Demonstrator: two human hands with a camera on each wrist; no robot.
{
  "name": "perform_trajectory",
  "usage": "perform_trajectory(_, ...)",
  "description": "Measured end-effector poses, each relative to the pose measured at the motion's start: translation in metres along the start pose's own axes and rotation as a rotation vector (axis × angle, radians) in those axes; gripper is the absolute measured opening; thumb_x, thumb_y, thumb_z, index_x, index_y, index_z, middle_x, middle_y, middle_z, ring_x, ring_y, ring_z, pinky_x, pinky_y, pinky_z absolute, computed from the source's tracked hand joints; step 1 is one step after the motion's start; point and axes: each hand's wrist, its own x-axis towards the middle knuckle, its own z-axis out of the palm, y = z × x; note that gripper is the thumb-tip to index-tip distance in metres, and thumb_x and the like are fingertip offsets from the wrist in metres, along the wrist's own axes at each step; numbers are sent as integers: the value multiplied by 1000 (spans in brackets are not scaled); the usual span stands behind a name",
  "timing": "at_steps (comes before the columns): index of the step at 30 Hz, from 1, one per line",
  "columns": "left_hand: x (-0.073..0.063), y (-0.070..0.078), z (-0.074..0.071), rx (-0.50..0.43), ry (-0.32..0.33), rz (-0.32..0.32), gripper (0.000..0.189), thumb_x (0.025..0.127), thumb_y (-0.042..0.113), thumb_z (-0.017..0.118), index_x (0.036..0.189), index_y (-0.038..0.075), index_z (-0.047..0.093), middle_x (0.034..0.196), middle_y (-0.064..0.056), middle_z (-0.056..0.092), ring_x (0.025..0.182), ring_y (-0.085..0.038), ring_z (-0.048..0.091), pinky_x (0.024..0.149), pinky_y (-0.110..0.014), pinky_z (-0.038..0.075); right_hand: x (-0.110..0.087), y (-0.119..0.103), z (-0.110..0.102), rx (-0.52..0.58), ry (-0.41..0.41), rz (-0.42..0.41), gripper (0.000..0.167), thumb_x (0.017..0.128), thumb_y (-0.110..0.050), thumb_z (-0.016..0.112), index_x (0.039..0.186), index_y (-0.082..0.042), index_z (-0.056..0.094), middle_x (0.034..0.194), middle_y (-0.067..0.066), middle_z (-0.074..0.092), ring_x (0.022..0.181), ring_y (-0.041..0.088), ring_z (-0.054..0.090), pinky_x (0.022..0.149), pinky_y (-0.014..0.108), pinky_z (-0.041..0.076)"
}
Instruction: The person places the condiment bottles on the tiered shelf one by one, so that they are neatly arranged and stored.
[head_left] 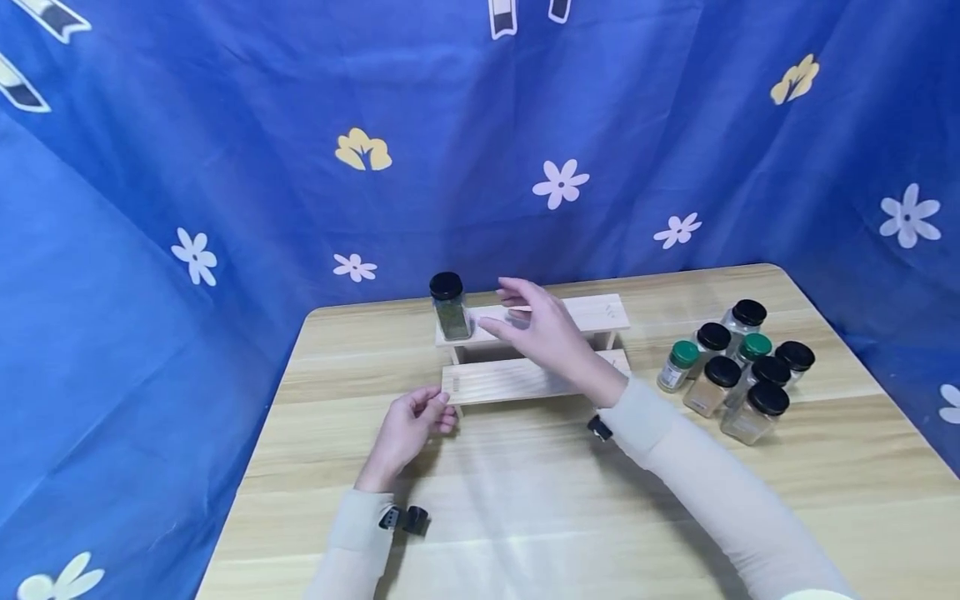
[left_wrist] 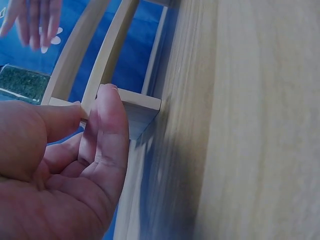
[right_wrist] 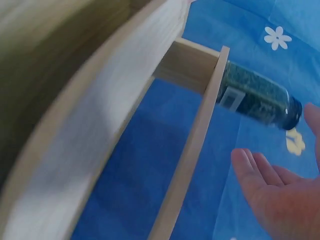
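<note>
A two-tier wooden spice rack [head_left: 487, 381] stands near the back of the table. My left hand [head_left: 408, 425] pinches the left end of its lower board; in the left wrist view, thumb and fingers [left_wrist: 112, 125] meet at the board's corner. On the left end of the upper board stands a spice jar [head_left: 452, 317] with a black lid and green flakes inside. Just right of this jar, my right hand [head_left: 551, 329] hovers over the upper board with its fingers spread apart and nothing between them. The right wrist view shows the hand [right_wrist: 280, 195] apart from the jar [right_wrist: 257, 95].
To the right of the rack, several spice jars stand grouped on the table [head_left: 525, 517]. Most have black lids, such as the front jar [head_left: 750, 417]; a small bottle [head_left: 675, 367] has a green one. A blue patterned cloth [head_left: 450, 100] hangs behind the table.
</note>
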Motion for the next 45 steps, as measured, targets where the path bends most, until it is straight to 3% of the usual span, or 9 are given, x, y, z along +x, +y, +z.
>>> perform_trajectory(8, 3, 1, -5, 10, 6, -26, 40, 110, 16, 57, 139, -11, 56, 111, -28, 72, 90, -19, 76, 84, -27, 70, -46, 25, -48, -19, 51, 51, 70, 91, -34, 85, 147, -5, 57, 137, 18, 68, 124, 32, 71, 110, 36, 61)
perform_trajectory(16, 4, 2, 1, 26, -1, -35, 41, 110, 16, 56, 141, -12, 54, 112, -28, 72, 89, -18, 76, 84, -26, 70, -106, 52, -102, -170, 168, 76, 67, 91, -30, 85, 145, -2, 58, 135, 17, 71, 126, 33, 69, 111, 38, 58)
perform_trajectory(21, 4, 3, 0, 28, 0, -36, 40, 110, 14, 56, 140, -13, 54, 111, -28, 72, 88, -17, 75, 84, -27, 70, -133, 59, -127, -230, 241, 96, 62, 91, -25, 85, 144, -5, 60, 133, 16, 72, 124, 31, 70, 108, 21, 58)
perform_trajectory(25, 4, 2, 1, 24, -10, -37, 39, 110, 14, 55, 139, -13, 54, 111, -28, 72, 88, -17, 75, 84, -27, 70, -156, 63, -147, -217, 293, 122, 61, 90, -19, 86, 144, -7, 60, 132, 18, 71, 122, 14, 69, 104, 6, 53)
perform_trajectory(30, 5, 2, 1, 27, -16, -33, 41, 110, 14, 55, 140, -14, 53, 111, -29, 72, 87, -16, 75, 84, -27, 70, -184, 67, -172, -269, 379, 124, 63, 88, -10, 87, 145, -5, 60, 131, 21, 70, 118, -12, 61, 102, -1, 50)
perform_trajectory(38, 4, 4, -1, 30, -8, -39, 42, 110, 15, 55, 142, -13, 52, 113, -29, 71, 90, -19, 76, 85, -27, 69, -218, 75, -200, -309, 498, 158, 66, 84, -4, 89, 144, -6, 62, 131, -15, 69, 119, -12, 62, 103, 0, 50)
perform_trajectory(45, 4, 4, 2, 21, -13, -50, 43, 110, 15, 55, 142, -13, 51, 113, -29, 71, 89, -16, 75, 85, -26, 69, -235, 93, -203, -313, 546, 169, 65, 80, 2, 90, 139, -1, 64, 128, -18, 68, 114, -15, 63, 100, 1, 52)
